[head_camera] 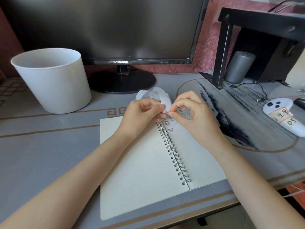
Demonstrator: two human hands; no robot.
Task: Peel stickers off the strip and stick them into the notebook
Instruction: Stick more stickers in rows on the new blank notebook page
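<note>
An open spiral notebook (142,162) lies on the desk in front of me, with several small cartoon stickers (170,125) stuck near the top of its right page. Above its top edge my left hand (142,113) grips a curled white sticker strip (156,95) that loops away behind my fingers. My right hand (189,111) pinches at the strip's near end with thumb and forefinger, right against my left fingertips. The sticker between the fingertips is too small to make out.
A white bucket (52,81) stands at the back left. A black monitor (115,30) on a round base sits behind the notebook. To the right are a black shelf (257,38), a grey cylinder (239,66), a cable and a white controller (283,116).
</note>
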